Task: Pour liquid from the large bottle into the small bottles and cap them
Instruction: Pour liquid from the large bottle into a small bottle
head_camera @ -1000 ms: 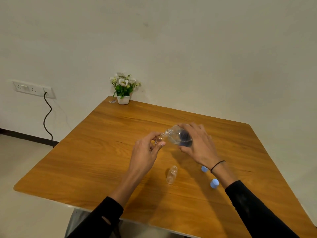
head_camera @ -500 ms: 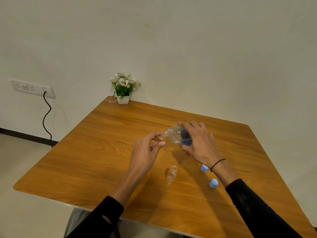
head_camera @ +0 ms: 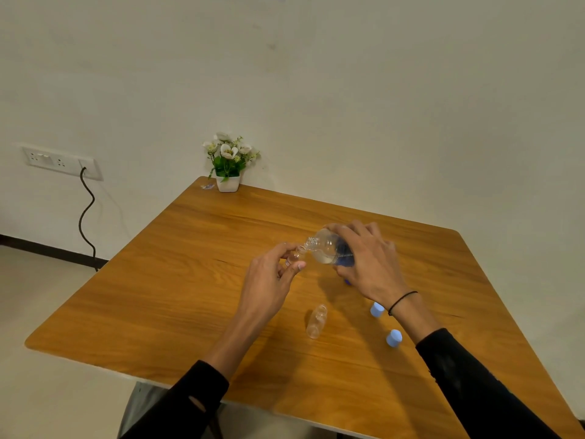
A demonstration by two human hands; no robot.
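Clear large bottle (head_camera: 326,250) tipped in right hand's (head_camera: 368,264) grip, mouth at left hand's (head_camera: 269,280) pinched small bottle (head_camera: 295,255)

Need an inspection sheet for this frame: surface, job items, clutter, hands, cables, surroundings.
Surface: square wooden table, bare grain, no spill seen.
Job's things: large clear plastic bottle with blue label tilted, mouth at the small clear bottle in hand; second small clear bottle on the table, uncapped; two light blue caps loose on the table beside the right wrist.
Clutter: white pot of white flowers at the far corner, small scrap beside it.
Hands: left hand pinches the small bottle; right hand grips the large bottle.
Cables: black cord hangs from the wall socket strip.
Surroundings: plain wall, pale floor.
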